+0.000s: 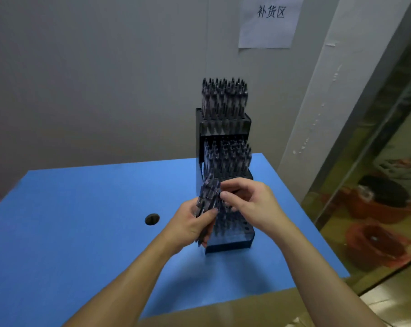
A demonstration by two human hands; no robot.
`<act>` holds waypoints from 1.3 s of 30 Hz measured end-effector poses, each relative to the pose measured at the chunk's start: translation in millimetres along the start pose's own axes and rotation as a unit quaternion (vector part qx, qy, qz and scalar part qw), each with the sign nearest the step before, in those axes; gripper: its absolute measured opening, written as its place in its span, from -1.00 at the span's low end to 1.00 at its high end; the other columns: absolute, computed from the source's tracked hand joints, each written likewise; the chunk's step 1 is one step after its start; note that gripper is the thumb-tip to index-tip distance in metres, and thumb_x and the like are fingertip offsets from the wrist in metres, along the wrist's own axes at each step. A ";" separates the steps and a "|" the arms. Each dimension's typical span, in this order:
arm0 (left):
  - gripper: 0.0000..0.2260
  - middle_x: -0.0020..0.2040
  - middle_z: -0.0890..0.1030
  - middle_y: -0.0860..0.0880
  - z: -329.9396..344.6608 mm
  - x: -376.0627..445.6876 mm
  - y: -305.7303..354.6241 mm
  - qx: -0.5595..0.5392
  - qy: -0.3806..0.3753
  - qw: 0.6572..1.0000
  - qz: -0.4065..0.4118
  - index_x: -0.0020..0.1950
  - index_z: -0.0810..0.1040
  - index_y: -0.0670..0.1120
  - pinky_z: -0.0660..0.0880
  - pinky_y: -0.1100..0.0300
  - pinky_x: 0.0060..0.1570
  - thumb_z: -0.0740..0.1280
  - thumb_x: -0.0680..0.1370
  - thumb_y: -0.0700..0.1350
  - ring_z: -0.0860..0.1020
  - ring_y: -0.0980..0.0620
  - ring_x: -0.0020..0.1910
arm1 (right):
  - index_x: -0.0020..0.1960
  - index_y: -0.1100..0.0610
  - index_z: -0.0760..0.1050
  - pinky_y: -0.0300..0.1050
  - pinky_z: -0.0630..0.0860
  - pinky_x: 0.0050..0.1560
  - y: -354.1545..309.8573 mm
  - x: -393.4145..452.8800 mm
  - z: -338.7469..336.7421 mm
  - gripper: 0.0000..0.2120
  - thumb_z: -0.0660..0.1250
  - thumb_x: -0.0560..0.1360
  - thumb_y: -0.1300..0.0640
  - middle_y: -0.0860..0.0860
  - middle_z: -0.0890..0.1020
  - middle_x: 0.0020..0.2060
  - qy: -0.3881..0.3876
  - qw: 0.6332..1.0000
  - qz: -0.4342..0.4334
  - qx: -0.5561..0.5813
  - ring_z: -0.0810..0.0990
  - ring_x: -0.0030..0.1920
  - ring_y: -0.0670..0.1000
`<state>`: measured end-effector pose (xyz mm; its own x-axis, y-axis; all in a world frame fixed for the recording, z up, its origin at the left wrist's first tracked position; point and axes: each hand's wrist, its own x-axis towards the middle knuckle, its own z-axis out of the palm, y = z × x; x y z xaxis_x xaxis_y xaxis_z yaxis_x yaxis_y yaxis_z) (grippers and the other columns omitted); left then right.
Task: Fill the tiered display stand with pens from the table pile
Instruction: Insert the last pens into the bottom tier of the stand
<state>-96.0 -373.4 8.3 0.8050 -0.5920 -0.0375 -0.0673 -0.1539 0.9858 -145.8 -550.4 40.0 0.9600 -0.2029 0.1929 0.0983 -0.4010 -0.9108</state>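
Left hand grips a bundle of pens upright just before the display stand, serving as a magazine, while right hand pinches one pen from its top, likely bound for the part-empty bottom tier.

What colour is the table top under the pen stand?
Bright blue; the table shows plainly in the head view, with the black stand on it.

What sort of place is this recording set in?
Probably a shop's or warehouse's restocking corner: a paper sign on the wall reads "补货区" (restocking area), a tiered pen display stand stands on a blue table, and orange baskets show behind the glass.
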 end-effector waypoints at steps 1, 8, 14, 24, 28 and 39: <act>-0.79 -0.45 0.49 -0.15 7.2 2.6 2.9 0.004 -0.007 1.000 0.001 -0.15 0.41 -0.19 0.41 0.18 -0.55 0.25 0.69 -0.24 0.47 -0.10 -0.55 | 0.03 -0.07 0.67 -0.15 0.62 -0.17 0.1 1.0 -6.6 -0.82 0.49 0.53 0.20 -0.06 0.75 -0.13 -0.012 1.000 0.003 0.021 0.72 -0.16 -0.05; -0.82 -0.41 0.52 -0.19 43.0 20.2 13.7 0.008 0.007 1.000 0.018 -0.13 0.45 -0.17 0.42 0.19 -0.54 0.28 0.68 -0.25 0.46 -0.10 -0.56 | -0.01 0.15 0.65 -0.13 0.58 -0.25 8.5 10.7 -50.7 -0.89 0.43 0.55 0.34 0.10 0.71 -0.23 -0.075 0.990 0.007 0.116 0.66 -0.24 0.03; -0.89 -0.41 0.54 -0.18 58.3 23.7 2.2 -0.026 0.069 0.997 0.024 -0.06 0.48 -0.18 0.43 0.14 -0.55 0.33 0.66 -0.23 0.45 -0.10 -0.54 | -0.04 0.15 0.62 -0.09 0.59 -0.20 17.0 13.6 -59.9 -0.90 0.41 0.57 0.33 0.02 0.69 -0.27 -0.093 0.984 0.025 0.150 0.66 -0.25 0.02; -0.81 -0.32 0.62 -0.21 43.4 21.1 1.2 -0.025 0.134 0.990 0.042 -0.01 0.51 -0.25 0.45 0.14 -0.50 0.41 0.62 -0.13 0.54 -0.16 -0.47 | -0.07 0.27 0.66 -0.05 0.69 -0.17 7.9 18.6 -49.0 -0.93 0.42 0.54 0.38 0.23 0.73 -0.22 -0.059 0.975 0.089 0.197 0.71 -0.25 0.13; -0.74 -0.39 0.53 -0.20 32.5 23.8 -9.4 -0.070 0.260 0.963 0.014 -0.07 0.44 -0.25 0.41 0.17 -0.55 0.42 0.61 -0.10 0.47 -0.10 -0.52 | 0.05 0.25 0.66 -0.07 0.70 -0.11 10.7 19.9 -56.5 -0.85 0.35 0.57 0.41 0.16 0.72 -0.25 0.005 0.969 0.072 0.236 0.68 -0.25 0.08; -0.75 -0.37 0.31 -0.13 13.3 30.0 -46.7 -0.060 0.312 0.948 -0.006 -0.16 0.40 -0.15 0.26 0.15 -0.51 0.38 0.64 -0.11 0.26 -0.02 -0.47 | -0.24 0.07 0.72 0.05 0.70 -0.02 32.8 17.9 -56.1 -0.88 0.57 0.46 0.11 -0.02 0.71 -0.40 0.129 0.984 0.118 -0.046 0.73 -0.31 0.01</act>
<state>-76.6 -394.5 -41.0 0.9998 -0.0013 0.0182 -0.0183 -0.0448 0.9988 -140.1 -617.3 34.0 0.8536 -0.5152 0.0778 -0.1545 -0.3928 -0.9065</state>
